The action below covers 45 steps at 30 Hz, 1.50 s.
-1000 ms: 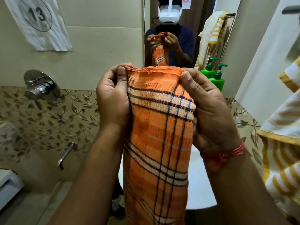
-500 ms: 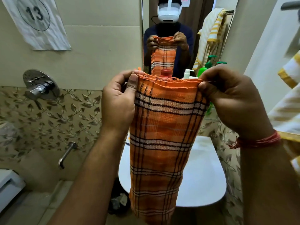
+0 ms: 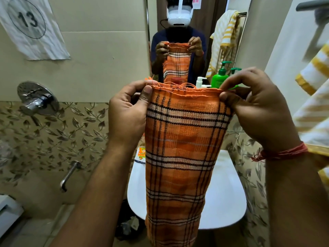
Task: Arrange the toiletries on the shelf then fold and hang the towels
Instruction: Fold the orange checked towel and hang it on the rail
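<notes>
A paper sign (image 3: 30,24) numbered 13 hangs on the wall's upper left; below it sit a chrome shower valve (image 3: 36,99) and spout (image 3: 69,175).

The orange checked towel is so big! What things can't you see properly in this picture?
Head view only:
- White sink basin: its middle is hidden behind the hanging orange checked towel.
- Red-capped bottle and white pump bottle: only the tops show above the towel's upper edge.
- Towel's bottom end: cut off by the lower frame edge.
- Yellow-striped white towel: blurred, cut off by the right edge.
</notes>
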Available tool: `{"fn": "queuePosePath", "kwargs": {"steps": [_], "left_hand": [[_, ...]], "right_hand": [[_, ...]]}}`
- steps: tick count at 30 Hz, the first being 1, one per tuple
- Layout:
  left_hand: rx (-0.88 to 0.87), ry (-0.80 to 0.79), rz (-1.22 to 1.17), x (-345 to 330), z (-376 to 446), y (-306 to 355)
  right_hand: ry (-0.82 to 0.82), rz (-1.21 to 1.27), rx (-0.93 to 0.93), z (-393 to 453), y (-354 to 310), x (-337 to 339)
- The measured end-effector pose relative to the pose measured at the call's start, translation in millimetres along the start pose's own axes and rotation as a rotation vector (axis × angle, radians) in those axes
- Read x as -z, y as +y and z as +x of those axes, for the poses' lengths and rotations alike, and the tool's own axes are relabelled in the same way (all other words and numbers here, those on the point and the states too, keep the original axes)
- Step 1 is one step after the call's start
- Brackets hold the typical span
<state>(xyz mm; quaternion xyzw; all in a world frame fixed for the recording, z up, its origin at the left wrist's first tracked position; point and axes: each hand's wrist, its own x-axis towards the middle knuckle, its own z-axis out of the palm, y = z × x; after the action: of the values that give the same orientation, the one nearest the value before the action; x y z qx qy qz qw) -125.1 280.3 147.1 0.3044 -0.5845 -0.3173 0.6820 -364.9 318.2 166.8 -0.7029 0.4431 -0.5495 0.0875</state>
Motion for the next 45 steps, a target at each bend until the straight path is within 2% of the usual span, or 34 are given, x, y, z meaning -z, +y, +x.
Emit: {"fn": "queuePosePath", "kwargs": {"steps": [3, 5, 7, 9, 10, 14, 16, 18, 21, 22, 24, 27, 32, 35, 37, 39, 42, 43, 45], "left_hand": [[0.004, 0.023, 0.034, -1.7, 0.5, -1.4], [0.018, 0.077, 0.029, -3.5, 2.3, -3.0], [0.044, 0.141, 0.004, -6.7, 6.0, -2.9], [0.054, 0.173, -0.028, -11.4, 10.1, -2.3], [0.057, 0.178, -0.035, -14.4, 11.6, -1.2], [-0.008, 0.163, -0.044, -19.5, 21.7, 5.2], [0.030, 0.041, -0.213, -9.8, 28.1, 1.1], [0.184, -0.204, -0.391, 7.4, 31.7, -19.0], [0.420, -0.658, -0.344, 25.4, 14.0, -56.5], [0.458, -0.719, -0.299, 27.0, 6.4, -66.6], [0.501, -0.678, -0.299, 22.9, -2.0, -75.5], [0.477, -0.463, -0.298, 6.5, -1.8, -80.9], [0.392, -0.240, -0.331, -22.9, 6.7, -68.6], [0.397, -0.200, -0.344, -29.7, 15.4, -63.4], [0.426, -0.217, -0.358, -27.0, 19.8, -66.7], [0.484, -0.354, -0.386, -17.2, 20.5, -78.8], [0.603, -0.576, -0.344, 0.0, 8.9, -100.5], [0.617, -0.607, -0.337, 2.1, 3.7, -106.1], [0.593, -0.554, -0.350, 1.0, -1.0, -111.6]], "right_hand": [[0.034, -0.018, 0.003, 0.6, 3.0, 1.4], [0.068, 0.195, -0.056, -2.6, 5.7, -1.2], [-0.030, 0.556, -0.205, -11.8, 11.1, -10.6], [-0.198, 0.719, -0.355, -26.1, 21.3, -28.5], [-0.229, 0.758, -0.399, -33.3, 25.8, -39.8], [-0.003, 0.915, -0.422, -35.5, 21.5, -68.4], [0.057, 0.929, -0.403, -26.9, 14.6, -68.1], [0.060, 0.921, -0.385, -17.3, 11.3, -64.6], [0.047, 0.894, -0.388, -2.6, 10.7, -58.3], [0.042, 0.880, -0.399, 2.7, 12.5, -56.6], [0.031, 0.876, -0.419, 12.6, 20.0, -52.6], [0.019, 0.897, -0.438, 20.1, 41.1, -47.7], [-0.282, 1.103, -0.396, -12.7, 82.1, -45.0], [-0.284, 1.092, -0.457, -30.3, 88.9, -59.6], [-0.163, 1.010, -0.513, -28.5, 84.9, -67.0], [-0.062, 1.004, -0.541, -23.3, 82.8, -67.4], [-0.014, 1.036, -0.546, -11.5, 79.6, -64.5], [-0.005, 1.016, -0.558, -7.9, 80.6, -63.1], [0.027, 0.973, -0.598, -2.8, 83.8, -59.1]]}}
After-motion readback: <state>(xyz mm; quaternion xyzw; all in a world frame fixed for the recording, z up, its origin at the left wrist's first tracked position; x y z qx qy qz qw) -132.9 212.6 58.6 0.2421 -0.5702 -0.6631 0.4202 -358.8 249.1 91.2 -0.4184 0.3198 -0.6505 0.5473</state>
